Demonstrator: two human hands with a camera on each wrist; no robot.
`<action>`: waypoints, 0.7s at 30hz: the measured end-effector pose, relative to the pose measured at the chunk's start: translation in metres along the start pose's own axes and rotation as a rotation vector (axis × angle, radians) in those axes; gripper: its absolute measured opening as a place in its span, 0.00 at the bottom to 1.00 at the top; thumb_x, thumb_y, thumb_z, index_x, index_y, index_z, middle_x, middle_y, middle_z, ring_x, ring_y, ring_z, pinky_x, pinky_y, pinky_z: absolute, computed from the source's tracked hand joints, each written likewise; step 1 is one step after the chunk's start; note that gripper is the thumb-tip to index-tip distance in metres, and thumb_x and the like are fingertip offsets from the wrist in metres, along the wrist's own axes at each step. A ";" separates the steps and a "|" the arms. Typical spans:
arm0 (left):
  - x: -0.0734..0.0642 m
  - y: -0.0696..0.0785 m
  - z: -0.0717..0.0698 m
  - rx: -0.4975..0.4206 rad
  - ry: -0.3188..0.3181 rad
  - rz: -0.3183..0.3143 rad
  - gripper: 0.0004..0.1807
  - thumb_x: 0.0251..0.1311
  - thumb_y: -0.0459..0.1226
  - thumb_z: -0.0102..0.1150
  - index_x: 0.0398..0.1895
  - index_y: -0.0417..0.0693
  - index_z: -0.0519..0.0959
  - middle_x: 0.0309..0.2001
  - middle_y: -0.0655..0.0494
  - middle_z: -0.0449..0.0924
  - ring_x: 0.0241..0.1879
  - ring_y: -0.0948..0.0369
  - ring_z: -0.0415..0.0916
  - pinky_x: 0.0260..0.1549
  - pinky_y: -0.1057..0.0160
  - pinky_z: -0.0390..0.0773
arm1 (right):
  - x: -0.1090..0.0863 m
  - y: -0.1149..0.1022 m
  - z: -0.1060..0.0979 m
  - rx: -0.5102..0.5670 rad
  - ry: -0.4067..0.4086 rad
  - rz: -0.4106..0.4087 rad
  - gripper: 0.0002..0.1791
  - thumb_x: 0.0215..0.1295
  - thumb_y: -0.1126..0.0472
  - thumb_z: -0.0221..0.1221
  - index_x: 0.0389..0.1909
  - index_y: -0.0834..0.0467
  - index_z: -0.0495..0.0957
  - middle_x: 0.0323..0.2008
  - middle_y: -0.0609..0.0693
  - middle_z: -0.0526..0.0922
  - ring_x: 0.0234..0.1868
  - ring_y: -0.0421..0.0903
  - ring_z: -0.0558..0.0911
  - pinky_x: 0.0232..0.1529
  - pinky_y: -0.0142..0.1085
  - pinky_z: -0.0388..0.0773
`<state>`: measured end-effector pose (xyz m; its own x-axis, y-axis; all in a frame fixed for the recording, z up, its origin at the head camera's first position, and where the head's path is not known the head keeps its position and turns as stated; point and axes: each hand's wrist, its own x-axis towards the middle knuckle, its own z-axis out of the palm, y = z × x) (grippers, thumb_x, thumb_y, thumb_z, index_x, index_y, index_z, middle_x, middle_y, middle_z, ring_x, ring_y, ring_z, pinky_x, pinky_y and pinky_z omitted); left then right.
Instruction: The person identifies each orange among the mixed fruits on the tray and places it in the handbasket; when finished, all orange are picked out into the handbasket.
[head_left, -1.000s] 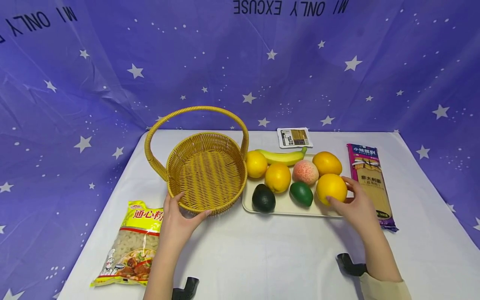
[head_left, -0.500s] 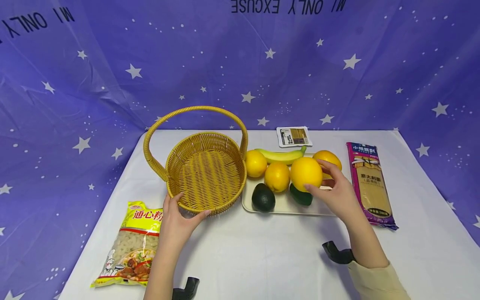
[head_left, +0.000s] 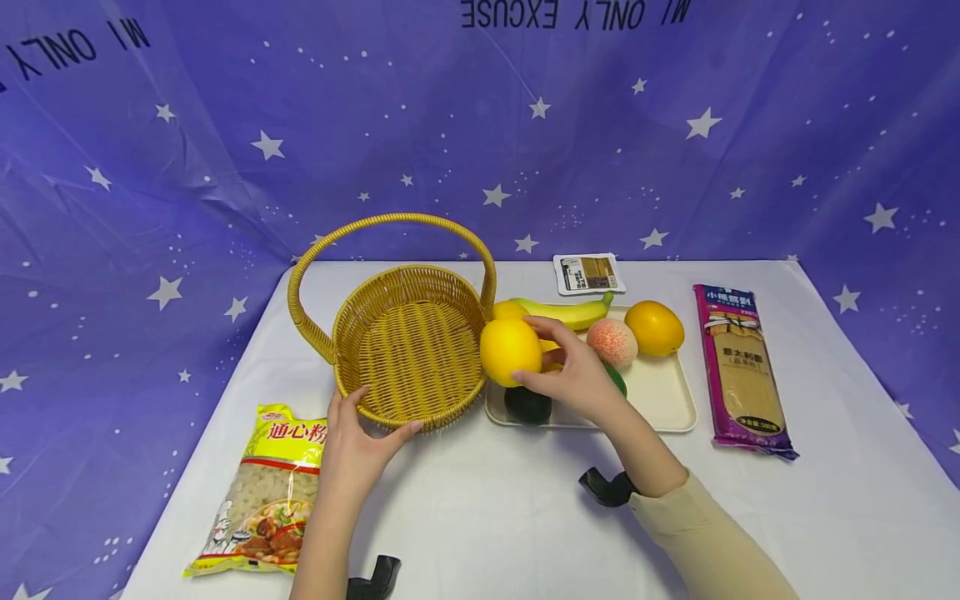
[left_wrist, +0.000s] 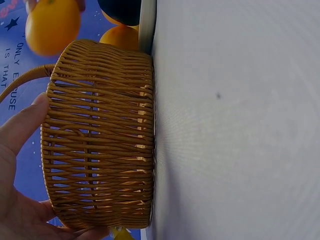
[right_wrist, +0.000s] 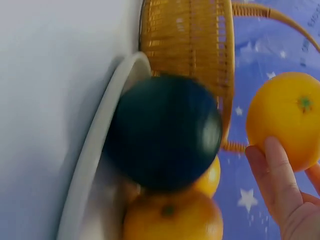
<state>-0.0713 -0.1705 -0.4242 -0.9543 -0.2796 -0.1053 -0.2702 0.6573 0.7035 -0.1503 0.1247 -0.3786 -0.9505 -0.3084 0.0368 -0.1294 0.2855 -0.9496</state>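
Note:
My right hand [head_left: 577, 375] pinches an orange [head_left: 510, 352] between thumb and fingers, raised at the right rim of the woven basket [head_left: 420, 358]. In the right wrist view, the orange [right_wrist: 285, 117] shows a green stem mark and hangs above the basket's rim level. Nothing lies inside the basket, whose tall handle stands up. My left hand [head_left: 360, 450] holds its near left rim; in the left wrist view the thumb [left_wrist: 32, 117] presses the wicker rim. Below the right hand is a cream tray [head_left: 667, 408] of fruit, partly hidden by that hand.
On the tray are a dark avocado [head_left: 528, 407], a banana [head_left: 581, 314], a peach [head_left: 612, 343], a yellow-orange fruit [head_left: 655, 328] and more fruit. A spaghetti pack [head_left: 746, 375] lies right, a macaroni bag [head_left: 262, 500] left, a small packet [head_left: 589, 274] behind.
The right hand has lifted the orange from the tray's right end and carried it left, over the other fruit, to the basket's edge. The left hand and basket stay put.

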 end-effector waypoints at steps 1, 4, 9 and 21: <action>0.000 0.000 0.000 0.000 0.001 0.000 0.58 0.42 0.65 0.69 0.70 0.43 0.57 0.75 0.37 0.36 0.70 0.36 0.44 0.61 0.38 0.58 | 0.003 -0.002 0.005 0.007 -0.019 -0.012 0.40 0.51 0.58 0.73 0.66 0.48 0.67 0.59 0.53 0.72 0.43 0.54 0.79 0.41 0.41 0.81; 0.000 0.000 -0.001 -0.001 0.002 0.002 0.58 0.42 0.65 0.69 0.70 0.43 0.57 0.75 0.38 0.36 0.71 0.37 0.44 0.62 0.38 0.58 | 0.014 -0.009 0.019 -0.013 -0.072 -0.054 0.40 0.51 0.58 0.72 0.66 0.49 0.67 0.58 0.53 0.73 0.44 0.53 0.79 0.42 0.40 0.81; -0.001 0.000 -0.002 0.000 0.001 0.004 0.58 0.42 0.65 0.69 0.70 0.42 0.57 0.75 0.37 0.36 0.71 0.37 0.44 0.62 0.38 0.57 | 0.036 -0.016 0.045 -0.085 -0.154 -0.109 0.40 0.50 0.56 0.73 0.66 0.47 0.68 0.56 0.50 0.74 0.44 0.49 0.79 0.45 0.39 0.78; 0.000 0.001 -0.001 0.005 -0.005 0.009 0.59 0.42 0.66 0.67 0.70 0.41 0.57 0.75 0.36 0.37 0.70 0.36 0.45 0.61 0.36 0.57 | 0.071 -0.014 0.101 -0.220 -0.322 -0.072 0.40 0.51 0.49 0.71 0.66 0.48 0.68 0.55 0.50 0.75 0.49 0.46 0.77 0.46 0.38 0.77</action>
<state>-0.0711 -0.1708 -0.4230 -0.9573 -0.2703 -0.1020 -0.2619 0.6631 0.7012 -0.1872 0.0072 -0.3940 -0.8039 -0.5940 -0.0319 -0.2833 0.4296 -0.8574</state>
